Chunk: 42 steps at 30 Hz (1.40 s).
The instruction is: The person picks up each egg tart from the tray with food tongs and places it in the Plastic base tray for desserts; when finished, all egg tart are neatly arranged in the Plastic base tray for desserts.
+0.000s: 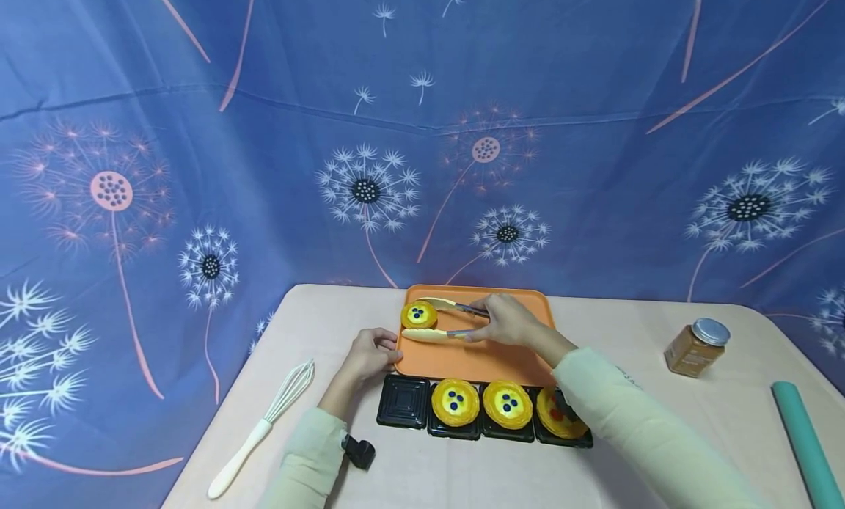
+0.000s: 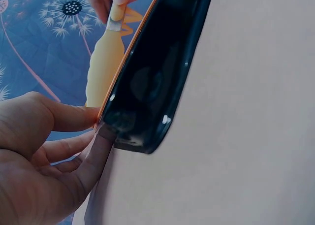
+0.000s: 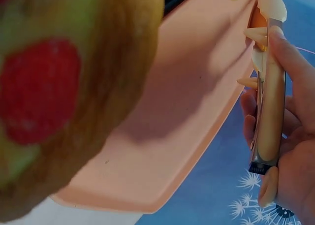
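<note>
My right hand (image 1: 505, 320) grips cream-coloured tongs (image 1: 429, 334) over the orange tray (image 1: 475, 359). The spread tong ends lie on either side of an egg tart (image 1: 419, 315) with dark blue berries, at the tray's left end. In the right wrist view the fingers wrap round the tongs' handle (image 3: 273, 102). My left hand (image 1: 371, 353) pinches the tray's left edge between thumb and fingers, seen closer in the left wrist view. Just in front of the tray stand a bare black square box (image 1: 403, 401) and two berry tarts (image 1: 455, 403) (image 1: 507, 404) in similar boxes.
A tart with red topping (image 1: 553, 414) sits in the rightmost black box, partly behind my right sleeve. A white whisk (image 1: 260, 432) lies at the left. On the right are a jar with a silver lid (image 1: 696, 348) and a green roll (image 1: 805, 443).
</note>
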Tool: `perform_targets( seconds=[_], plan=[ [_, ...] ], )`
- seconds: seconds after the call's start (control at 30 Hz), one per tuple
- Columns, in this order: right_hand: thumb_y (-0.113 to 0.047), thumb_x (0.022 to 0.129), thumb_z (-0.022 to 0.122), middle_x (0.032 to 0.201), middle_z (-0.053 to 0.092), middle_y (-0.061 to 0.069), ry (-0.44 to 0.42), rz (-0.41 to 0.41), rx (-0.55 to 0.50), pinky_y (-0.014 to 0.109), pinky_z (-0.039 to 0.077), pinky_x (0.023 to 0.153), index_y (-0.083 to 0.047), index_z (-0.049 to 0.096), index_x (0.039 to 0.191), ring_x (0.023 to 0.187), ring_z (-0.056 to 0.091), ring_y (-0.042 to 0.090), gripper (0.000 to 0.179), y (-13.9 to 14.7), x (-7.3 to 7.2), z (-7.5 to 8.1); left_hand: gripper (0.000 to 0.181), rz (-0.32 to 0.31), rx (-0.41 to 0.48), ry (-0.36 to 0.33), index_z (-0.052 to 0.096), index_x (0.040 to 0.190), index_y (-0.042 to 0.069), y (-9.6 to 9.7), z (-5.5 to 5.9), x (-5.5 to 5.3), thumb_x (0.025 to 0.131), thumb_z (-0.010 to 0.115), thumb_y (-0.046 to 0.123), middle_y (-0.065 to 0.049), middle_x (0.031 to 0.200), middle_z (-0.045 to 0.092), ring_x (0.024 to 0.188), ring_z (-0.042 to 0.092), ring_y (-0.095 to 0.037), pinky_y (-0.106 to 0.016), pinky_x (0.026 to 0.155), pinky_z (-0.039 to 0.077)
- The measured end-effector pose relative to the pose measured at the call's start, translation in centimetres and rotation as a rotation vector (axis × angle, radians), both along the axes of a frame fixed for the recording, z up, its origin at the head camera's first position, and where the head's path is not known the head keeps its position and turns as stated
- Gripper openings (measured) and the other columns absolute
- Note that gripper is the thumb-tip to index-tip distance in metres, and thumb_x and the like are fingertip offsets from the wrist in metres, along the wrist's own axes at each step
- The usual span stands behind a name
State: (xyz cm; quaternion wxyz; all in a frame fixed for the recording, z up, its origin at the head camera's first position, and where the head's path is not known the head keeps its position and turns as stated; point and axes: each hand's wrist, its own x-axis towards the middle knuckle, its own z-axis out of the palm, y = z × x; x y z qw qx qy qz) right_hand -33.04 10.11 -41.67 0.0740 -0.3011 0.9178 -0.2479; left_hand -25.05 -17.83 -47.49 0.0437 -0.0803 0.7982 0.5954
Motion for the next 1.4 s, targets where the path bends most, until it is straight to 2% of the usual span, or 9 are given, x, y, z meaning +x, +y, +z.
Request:
perform_targets(
  seconds=[0.33, 0.4, 0.5, 0.67, 0.83, 0.87, 1.13, 1.3, 1.4],
  plan=[
    [-0.035, 0.084, 0.08, 0.101, 0.071, 0.02, -0.027, 0.046, -0.059, 0.024, 0.025, 0.046, 0.002, 0.068, 0.12, 0.046, 0.023, 0.01, 0.053, 0.4, 0.1, 0.9, 0.03, -0.012, 0.011, 0.005, 0.062, 0.108, -0.009, -0.1, 0.0, 0.0, 0.081, 0.072, -0.01, -0.011, 0.088, 0.059, 0.066, 0.06, -0.015, -0.028, 0.056, 0.059],
    [-0.033, 0.084, 0.08, 0.087, 0.07, 0.021, -0.036, 0.05, -0.08, 0.024, 0.02, 0.042, 0.003, 0.068, 0.12, 0.043, 0.019, 0.01, 0.053, 0.4, 0.1, 1.3, 0.031, -0.015, 0.014, 0.009, 0.061, 0.109, -0.01, -0.1, 0.0, 0.0, 0.08, 0.072, -0.01, -0.012, 0.088, 0.059, 0.066, 0.059, -0.015, -0.028, 0.056, 0.059],
    [-0.033, 0.083, 0.081, 0.061, 0.059, 0.011, -0.024, 0.047, -0.086, 0.023, 0.018, 0.041, 0.003, 0.068, 0.121, 0.041, 0.019, 0.009, 0.054, 0.5, 0.1, 1.9, 0.031, -0.011, 0.027, 0.004, 0.061, 0.109, -0.01, -0.1, 0.0, 0.0, 0.08, 0.073, -0.01, -0.012, 0.088, 0.059, 0.066, 0.059, -0.015, -0.028, 0.056, 0.059],
    [-0.035, 0.083, 0.082, 0.049, 0.031, -0.007, -0.016, 0.036, -0.055, 0.023, 0.016, 0.041, 0.001, 0.068, 0.122, 0.042, 0.019, 0.009, 0.055, 0.4, 0.1, 2.4, 0.03, -0.006, 0.038, 0.0, 0.061, 0.109, -0.01, -0.1, 0.0, 0.0, 0.08, 0.072, -0.011, -0.012, 0.089, 0.058, 0.066, 0.059, -0.016, -0.029, 0.056, 0.059],
    [-0.038, 0.082, 0.082, 0.048, 0.031, -0.005, -0.026, 0.02, -0.036, 0.024, 0.013, 0.04, 0.001, 0.064, 0.129, 0.041, 0.018, 0.011, 0.063, 0.7, 0.5, 2.8, 0.029, -0.006, 0.027, 0.003, 0.061, 0.108, -0.01, -0.1, -0.1, 0.0, 0.081, 0.072, -0.011, -0.011, 0.088, 0.057, 0.066, 0.059, -0.016, -0.029, 0.056, 0.059],
    [-0.038, 0.082, 0.082, 0.051, 0.039, -0.004, -0.02, 0.023, -0.039, 0.024, 0.014, 0.04, 0.001, 0.064, 0.128, 0.041, 0.018, 0.011, 0.063, 0.7, 0.5, 3.0, 0.029, -0.007, 0.023, 0.003, 0.061, 0.108, -0.009, -0.1, -0.1, 0.0, 0.081, 0.071, -0.011, -0.011, 0.088, 0.057, 0.066, 0.059, -0.016, -0.029, 0.056, 0.059],
    [-0.034, 0.084, 0.081, 0.058, 0.053, -0.004, 0.026, 0.113, -0.06, 0.023, 0.02, 0.041, 0.003, 0.064, 0.127, 0.043, 0.024, 0.009, 0.06, 1.7, 1.8, 4.4, 0.028, -0.016, 0.016, 0.018, 0.061, 0.107, -0.01, 0.0, -0.1, 0.0, 0.081, 0.071, -0.011, -0.012, 0.088, 0.059, 0.067, 0.059, -0.016, -0.029, 0.057, 0.059],
    [-0.036, 0.083, 0.081, 0.061, 0.051, -0.006, 0.032, 0.107, -0.04, 0.023, 0.021, 0.042, -0.001, 0.066, 0.127, 0.044, 0.027, 0.009, 0.057, 2.2, 2.8, 5.7, 0.028, -0.018, 0.017, 0.016, 0.061, 0.107, -0.01, 0.0, -0.1, 0.1, 0.081, 0.072, -0.011, -0.013, 0.088, 0.059, 0.067, 0.059, -0.016, -0.029, 0.057, 0.059],
    [-0.037, 0.083, 0.081, 0.052, 0.039, -0.006, 0.042, 0.113, -0.034, 0.022, 0.018, 0.041, 0.0, 0.065, 0.128, 0.043, 0.024, 0.008, 0.061, 2.5, 3.5, 6.3, 0.029, -0.023, 0.007, 0.021, 0.061, 0.108, -0.011, 0.0, -0.1, 0.1, 0.081, 0.072, -0.011, -0.013, 0.088, 0.06, 0.067, 0.06, -0.016, -0.029, 0.057, 0.06]
  ],
)
